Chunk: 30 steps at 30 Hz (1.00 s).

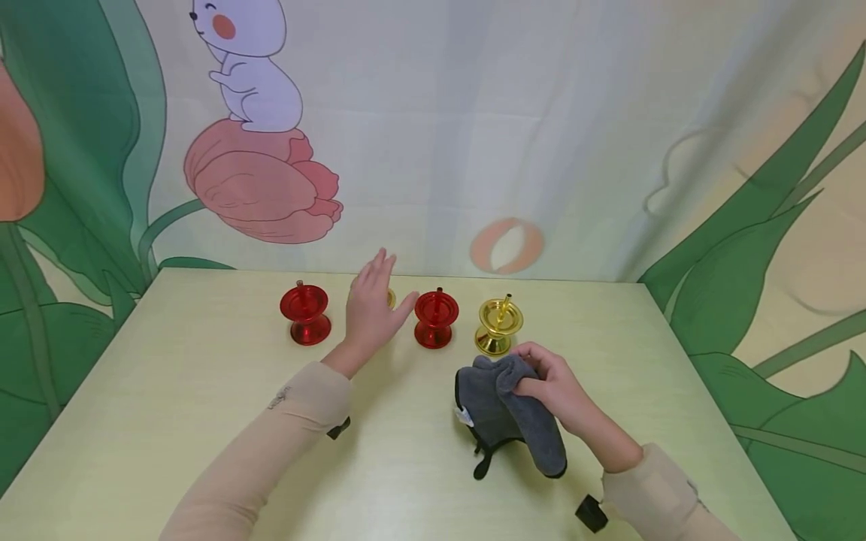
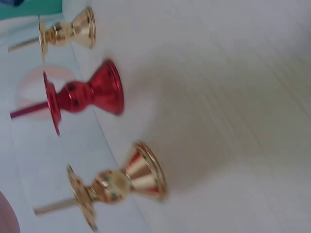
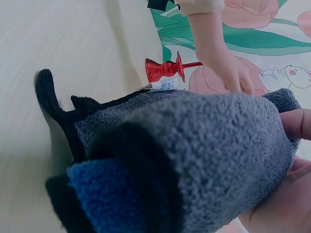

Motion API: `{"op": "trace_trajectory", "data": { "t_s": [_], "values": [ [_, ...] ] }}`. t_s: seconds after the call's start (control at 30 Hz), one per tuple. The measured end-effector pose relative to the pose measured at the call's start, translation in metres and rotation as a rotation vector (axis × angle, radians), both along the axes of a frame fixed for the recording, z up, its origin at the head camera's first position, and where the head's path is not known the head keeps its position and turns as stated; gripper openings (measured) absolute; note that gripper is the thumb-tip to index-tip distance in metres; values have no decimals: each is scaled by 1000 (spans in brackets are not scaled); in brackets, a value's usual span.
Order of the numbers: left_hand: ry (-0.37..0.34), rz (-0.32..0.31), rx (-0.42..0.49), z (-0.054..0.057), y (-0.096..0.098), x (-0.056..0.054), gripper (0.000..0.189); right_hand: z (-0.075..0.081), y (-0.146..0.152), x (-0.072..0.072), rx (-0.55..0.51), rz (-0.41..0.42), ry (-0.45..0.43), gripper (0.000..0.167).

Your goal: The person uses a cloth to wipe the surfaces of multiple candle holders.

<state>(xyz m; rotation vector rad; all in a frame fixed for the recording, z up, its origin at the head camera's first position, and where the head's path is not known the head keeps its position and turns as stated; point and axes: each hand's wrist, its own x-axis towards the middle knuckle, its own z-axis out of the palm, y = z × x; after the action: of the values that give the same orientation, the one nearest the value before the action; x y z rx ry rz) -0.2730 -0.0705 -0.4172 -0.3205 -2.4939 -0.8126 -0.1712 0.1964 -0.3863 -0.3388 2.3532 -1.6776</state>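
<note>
White printed fabric (image 1: 433, 165) fills the upper frame, above a pale tabletop (image 1: 392, 481). Right of centre, a grey towelling cloth (image 1: 490, 398) (blue inside its fold) is pinched by the right hand (image 1: 558, 383). Mid-frame, the left hand (image 1: 372, 304), fingers straight, partly covers a gold candlestick (image 2: 114, 185), between two red candlesticks (image 1: 435, 323); another gold one (image 1: 497, 323) stands rightmost.
</note>
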Motion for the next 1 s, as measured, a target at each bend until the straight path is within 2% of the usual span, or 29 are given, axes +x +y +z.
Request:
{"op": "trace_trajectory", "data": {
  "t_s": [0.1,0.3,0.5,0.67,1.0],
  "values": [
    [-81,40,48,-3,-15,-4,78,0,0,0,5,4,2,34],
    [-336,71,98,-20,-35,-10,102,-1,0,-1,7,11,3,34],
    [-464,44,93,-38,-44,-15,110,-1,0,-1,4,11,2,34],
    [-511,34,90,-48,-46,-18,107,-1,-1,-1,0,9,-2,35],
    [-492,12,123,-55,-48,-23,88,-3,-2,-1,15,-3,-11,35]
  ]
}}
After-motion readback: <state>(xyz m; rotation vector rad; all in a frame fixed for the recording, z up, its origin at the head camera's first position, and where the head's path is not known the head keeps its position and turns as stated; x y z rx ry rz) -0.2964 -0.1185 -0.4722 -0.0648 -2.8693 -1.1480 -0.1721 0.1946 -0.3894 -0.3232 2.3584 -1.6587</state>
